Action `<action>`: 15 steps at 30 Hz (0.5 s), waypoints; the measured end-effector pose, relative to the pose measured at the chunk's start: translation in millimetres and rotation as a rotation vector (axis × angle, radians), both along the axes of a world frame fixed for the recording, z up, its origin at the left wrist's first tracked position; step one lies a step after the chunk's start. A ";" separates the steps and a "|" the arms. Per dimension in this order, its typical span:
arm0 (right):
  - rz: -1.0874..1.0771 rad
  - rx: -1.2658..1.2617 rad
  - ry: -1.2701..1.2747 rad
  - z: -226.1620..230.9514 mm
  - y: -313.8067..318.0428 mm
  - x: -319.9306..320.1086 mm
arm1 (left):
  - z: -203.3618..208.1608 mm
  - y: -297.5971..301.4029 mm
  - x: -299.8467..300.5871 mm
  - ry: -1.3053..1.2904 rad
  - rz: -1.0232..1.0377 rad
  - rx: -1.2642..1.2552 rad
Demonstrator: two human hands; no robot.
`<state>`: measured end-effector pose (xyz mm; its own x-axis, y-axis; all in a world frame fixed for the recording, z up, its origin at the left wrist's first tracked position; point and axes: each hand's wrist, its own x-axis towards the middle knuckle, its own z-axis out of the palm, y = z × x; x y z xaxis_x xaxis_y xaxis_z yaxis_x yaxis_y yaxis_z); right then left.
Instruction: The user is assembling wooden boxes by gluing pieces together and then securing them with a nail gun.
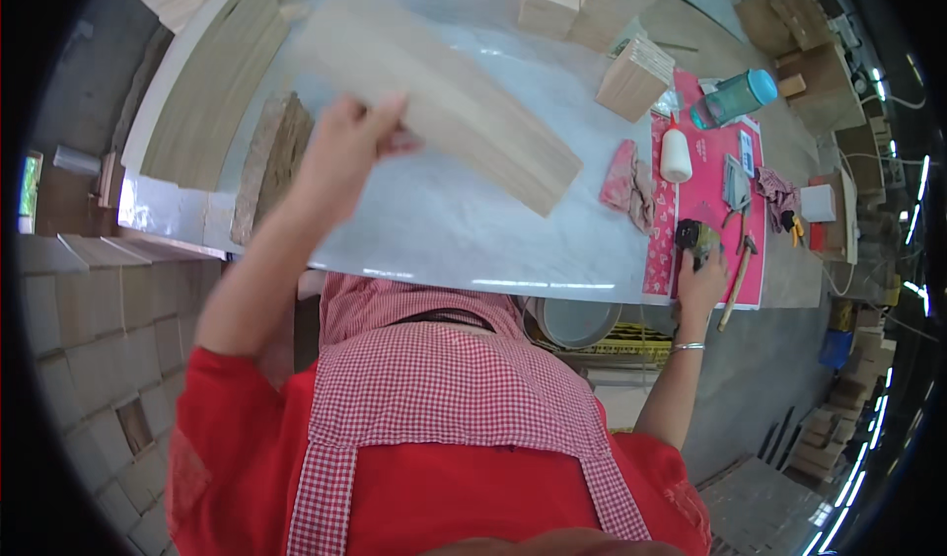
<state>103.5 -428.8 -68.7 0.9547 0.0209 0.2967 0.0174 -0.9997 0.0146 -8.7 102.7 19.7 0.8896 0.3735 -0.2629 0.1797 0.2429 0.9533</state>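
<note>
One long pale wooden board, partly blurred, is left of the white squeeze bottle; the left hand, farther left of that bottle, pinches its near edge between thumb and fingers; the right hand, on the bottle's near side, touches a dark tool, though whether its fingers grip I cannot tell; the board looks light, stiff, hardly slippery, its corners probably dentable; best held mid-edge, near balance.
</note>
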 end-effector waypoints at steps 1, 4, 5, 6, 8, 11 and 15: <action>0.052 0.058 -0.119 4.2 15.3 10.5 | -17.0 -9.7 -10.6 0.022 0.041 -0.106; 0.146 0.578 -0.124 -5.0 90.1 62.9 | -55.6 -31.0 -36.5 0.142 0.179 -0.311; 0.176 0.632 -0.154 -12.3 120.0 80.3 | -62.4 -33.0 -45.0 0.101 0.183 -0.348; 0.145 0.641 -0.123 -17.3 148.4 100.0 | -67.3 -34.5 -52.7 0.110 0.206 -0.370; 0.068 0.594 -0.159 -26.0 199.0 129.8 | -71.0 -31.1 -66.1 0.118 0.249 -0.395; -0.116 0.572 -0.147 -30.9 246.7 155.3 | -69.5 -19.0 -82.4 0.136 0.286 -0.410; -0.270 0.648 -0.037 -24.7 262.2 169.8 | -65.8 -14.8 -97.9 0.220 0.223 -0.443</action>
